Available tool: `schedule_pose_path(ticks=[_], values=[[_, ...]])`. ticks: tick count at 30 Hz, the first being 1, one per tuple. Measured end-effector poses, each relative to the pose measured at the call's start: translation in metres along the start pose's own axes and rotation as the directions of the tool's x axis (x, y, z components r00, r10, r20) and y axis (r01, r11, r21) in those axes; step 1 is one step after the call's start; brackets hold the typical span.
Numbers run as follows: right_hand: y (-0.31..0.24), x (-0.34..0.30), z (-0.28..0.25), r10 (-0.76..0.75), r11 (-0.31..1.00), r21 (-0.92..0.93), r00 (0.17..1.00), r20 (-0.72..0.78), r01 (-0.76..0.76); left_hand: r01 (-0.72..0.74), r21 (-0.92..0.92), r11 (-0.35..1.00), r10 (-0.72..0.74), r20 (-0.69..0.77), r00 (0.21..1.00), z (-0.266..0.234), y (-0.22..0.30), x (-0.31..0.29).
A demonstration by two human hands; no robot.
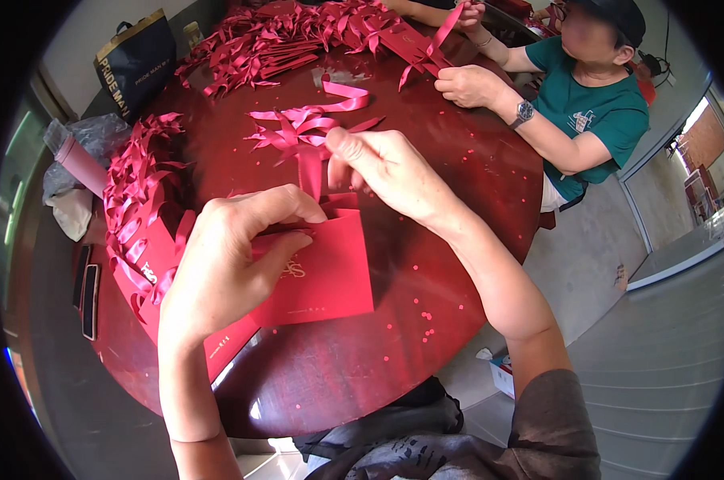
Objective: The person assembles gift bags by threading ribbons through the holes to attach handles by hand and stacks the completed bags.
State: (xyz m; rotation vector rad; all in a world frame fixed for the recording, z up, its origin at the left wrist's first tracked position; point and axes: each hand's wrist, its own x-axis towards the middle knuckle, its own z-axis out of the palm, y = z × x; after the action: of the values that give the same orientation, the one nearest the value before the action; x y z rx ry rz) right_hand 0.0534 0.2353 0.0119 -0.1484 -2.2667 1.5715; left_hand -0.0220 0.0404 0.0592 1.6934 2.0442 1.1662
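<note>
A small red paper gift bag (330, 276) with gold print stands out in front of me. My left hand (230, 252) is closed on its top edge, thumb on the front and fingers at the opening. Above the bag, my right hand (386, 172) pinches a dark pink satin ribbon (311, 170) that runs down to the bag's opening. Whether the ribbon is fastened inside is hidden. Just beyond my hands lies a loose bunch of the same ribbons (286, 128). Another red bag or flat red sheet (228, 348) lies partly under my left forearm.
Ribboned red bags are heaped (274, 40) at the far side and in a row (142, 208) along the left of the round table (426, 240). A co-worker (590, 112) at the right handles a ribboned bag. Two phones (89, 300) and a pink tumbler (80, 164) sit left.
</note>
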Motion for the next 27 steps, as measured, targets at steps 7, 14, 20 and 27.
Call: schedule_pose_path(ticks=[7, 14, 20, 27], values=[[-0.004, -0.011, -0.003, -0.066, 0.931, 0.356, 0.918, 0.391, -0.084, -0.102, 0.271, 0.957, 0.123, -0.062, 0.99, 0.0, 0.008, -0.002], [-0.005, -0.011, 0.005, -0.101, 0.811, 0.578, 0.949, 0.298, -0.095, -0.193, 0.425, 0.884, 0.237, -0.054, 0.97, 0.006, 0.013, 0.0], [-0.009, -0.011, 0.002, 0.009, 0.917, 0.379, 0.955, 0.297, -0.127, -0.222, 0.519, 0.825, 0.281, -0.037, 0.959, 0.008, 0.02, -0.001], [-0.013, -0.014, 0.002, -0.125, 0.758, 0.65, 0.967, 0.224, -0.052, -0.265, 0.594, 0.759, 0.352, -0.032, 0.936, 0.014, 0.027, -0.002]])
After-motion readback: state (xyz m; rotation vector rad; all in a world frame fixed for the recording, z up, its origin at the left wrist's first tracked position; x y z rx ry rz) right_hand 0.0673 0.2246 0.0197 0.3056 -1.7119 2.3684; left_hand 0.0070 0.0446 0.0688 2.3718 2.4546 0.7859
